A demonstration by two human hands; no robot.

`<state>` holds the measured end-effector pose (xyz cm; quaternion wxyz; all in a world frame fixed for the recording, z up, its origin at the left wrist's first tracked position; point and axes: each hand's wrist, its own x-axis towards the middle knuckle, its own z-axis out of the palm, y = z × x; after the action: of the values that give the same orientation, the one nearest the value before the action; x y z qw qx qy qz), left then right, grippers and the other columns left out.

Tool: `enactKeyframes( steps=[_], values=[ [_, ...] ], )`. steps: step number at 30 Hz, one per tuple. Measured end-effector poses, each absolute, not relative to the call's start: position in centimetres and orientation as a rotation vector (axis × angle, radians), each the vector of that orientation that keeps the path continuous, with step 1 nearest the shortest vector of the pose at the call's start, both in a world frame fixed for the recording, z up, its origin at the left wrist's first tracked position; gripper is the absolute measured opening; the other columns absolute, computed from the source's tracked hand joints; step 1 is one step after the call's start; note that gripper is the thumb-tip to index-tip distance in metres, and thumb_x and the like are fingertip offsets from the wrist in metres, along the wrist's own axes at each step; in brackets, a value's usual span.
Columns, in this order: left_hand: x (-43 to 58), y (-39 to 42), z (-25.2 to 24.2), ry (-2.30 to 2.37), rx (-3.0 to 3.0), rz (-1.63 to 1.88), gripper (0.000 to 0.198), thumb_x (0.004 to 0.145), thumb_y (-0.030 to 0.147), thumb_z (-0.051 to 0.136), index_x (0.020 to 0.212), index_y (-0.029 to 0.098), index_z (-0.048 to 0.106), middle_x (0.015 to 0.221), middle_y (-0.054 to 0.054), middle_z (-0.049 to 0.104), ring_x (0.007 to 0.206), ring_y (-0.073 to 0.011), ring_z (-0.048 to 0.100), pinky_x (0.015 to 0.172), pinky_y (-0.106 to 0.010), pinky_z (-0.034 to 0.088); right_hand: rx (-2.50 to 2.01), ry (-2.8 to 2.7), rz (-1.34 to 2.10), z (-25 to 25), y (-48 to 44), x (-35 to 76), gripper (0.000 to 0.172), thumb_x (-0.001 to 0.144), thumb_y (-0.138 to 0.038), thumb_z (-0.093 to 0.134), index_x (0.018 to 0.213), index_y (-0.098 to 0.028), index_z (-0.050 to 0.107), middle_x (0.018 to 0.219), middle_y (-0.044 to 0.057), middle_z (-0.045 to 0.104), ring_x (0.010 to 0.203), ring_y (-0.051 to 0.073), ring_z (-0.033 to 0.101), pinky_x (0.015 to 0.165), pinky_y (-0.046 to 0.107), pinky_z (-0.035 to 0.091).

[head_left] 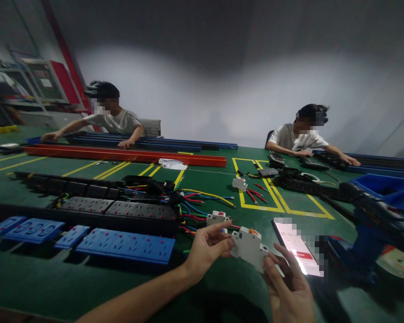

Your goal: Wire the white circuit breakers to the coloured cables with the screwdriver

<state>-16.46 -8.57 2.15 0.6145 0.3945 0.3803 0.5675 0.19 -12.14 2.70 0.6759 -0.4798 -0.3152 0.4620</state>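
Holding: left hand (208,244) pinches one end of the white circuit breaker (249,247), right hand (289,281) grips the other end.
Circuit breaker: between both hands, above the green table (208,181), near the phone (298,249).
Slip: too weak fingertip pressure could perhaps drop it.

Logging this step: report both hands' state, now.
Left hand: closed, pinching one end of the white circuit breaker.
Right hand: closed, pinching the breaker's other end.
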Motion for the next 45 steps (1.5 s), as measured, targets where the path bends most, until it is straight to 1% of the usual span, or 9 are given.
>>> enactKeyframes(
  steps=[6,11,15,21,27,37,39,43,45],
  values=[
    [-16.6,-8.1,1.6,0.856,0.857,1.291,0.071,0.059,0.045,0.091,0.118,0.012,0.069,0.092,-0.01,0.072,0.084,-0.0224,0.07,0.069,-0.032,0.061,-1.146,-0.794,0.977,2.6,-12.2,0.0,0.049,0.066,-0.043,0.084,0.106,-0.022,0.063,0.094,0.004,0.07,0.084,0.019,0.068,0.066,0.024,0.056],
    [-16.5,-8.4,1.6,0.813,0.983,1.23,0.07,0.06,0.038,0.091,0.121,0.013,0.067,0.085,-0.007,0.071,0.075,-0.0179,0.068,0.064,-0.029,0.06,-1.19,-0.781,1.031,1.0,-11.4,1.6,0.051,0.069,-0.047,0.081,0.109,-0.02,0.064,0.1,0.006,0.071,0.089,0.023,0.069,0.067,0.027,0.058],
    [-16.5,-8.7,2.1,0.923,1.126,1.243,0.058,0.064,0.036,0.088,0.114,0.013,0.071,0.083,-0.006,0.07,0.077,-0.0181,0.067,0.063,-0.027,0.059,-1.221,-0.82,1.124,-0.5,-11.4,3.1,0.059,0.065,-0.049,0.083,0.112,-0.018,0.065,0.099,0.008,0.073,0.09,0.026,0.07,0.07,0.031,0.06],
    [-17.1,-8.1,1.9,1.013,1.234,1.145,0.034,0.071,0.034,0.081,0.094,0.01,0.075,0.091,-0.012,0.074,0.077,-0.0204,0.068,0.063,-0.028,0.057,-1.298,-0.939,1.049,-0.4,-12.6,3.1,0.057,0.06,-0.05,0.085,0.105,-0.018,0.071,0.09,0.006,0.074,0.085,0.025,0.07,0.072,0.029,0.061],
    [-17.3,-8.1,2.2,1.058,1.432,1.099,0.021,0.078,0.024,0.071,0.095,0.012,0.075,0.097,-0.01,0.074,0.087,-0.0211,0.069,0.072,-0.028,0.057,-1.303,-0.982,1.052,0.3,-13.2,2.8,0.058,0.06,-0.053,0.084,0.104,-0.019,0.071,0.091,0.007,0.074,0.082,0.024,0.07,0.073,0.03,0.061],
    [-17.8,-8.2,3.2,1.076,1.641,0.975,0.022,0.082,0.028,0.067,0.097,0.013,0.074,0.096,-0.009,0.074,0.086,-0.0191,0.068,0.067,-0.024,0.054,-1.319,-1.086,1.059,-0.2,-13.4,2.8,0.053,0.059,-0.059,0.082,0.092,-0.019,0.073,0.09,0.008,0.074,0.081,0.025,0.071,0.071,0.029,0.061],
    [-18.2,-8.2,3.6,1.044,1.71,0.942,0.023,0.08,0.026,0.068,0.098,0.013,0.073,0.095,-0.008,0.074,0.085,-0.0181,0.068,0.071,-0.026,0.055,-1.32,-1.088,1.064,-0.4,-13.4,2.8,0.053,0.06,-0.059,0.082,0.092,-0.018,0.073,0.09,0.009,0.074,0.082,0.025,0.07,0.073,0.03,0.061],
    [-19.1,-8.1,4.3,1.056,1.896,0.881,0.041,0.072,0.027,0.073,0.111,0.017,0.068,0.091,-0.004,0.074,0.076,-0.0162,0.067,0.07,-0.027,0.052,-1.303,-1.083,1.101,-0.5,-13.4,2.6,0.05,0.062,-0.056,0.082,0.093,-0.019,0.074,0.092,0.008,0.074,0.085,0.025,0.07,0.077,0.031,0.06],
    [-19.5,-8.1,4.5,1.074,2.018,0.85,0.04,0.068,0.026,0.075,0.107,0.018,0.069,0.089,-0.002,0.073,0.077,-0.0169,0.065,0.072,-0.028,0.05,-1.289,-1.108,1.132,-0.5,-13.3,2.7,0.047,0.062,-0.055,0.082,0.092,-0.019,0.074,0.091,0.008,0.074,0.085,0.025,0.071,0.076,0.031,0.06]
  ],
)
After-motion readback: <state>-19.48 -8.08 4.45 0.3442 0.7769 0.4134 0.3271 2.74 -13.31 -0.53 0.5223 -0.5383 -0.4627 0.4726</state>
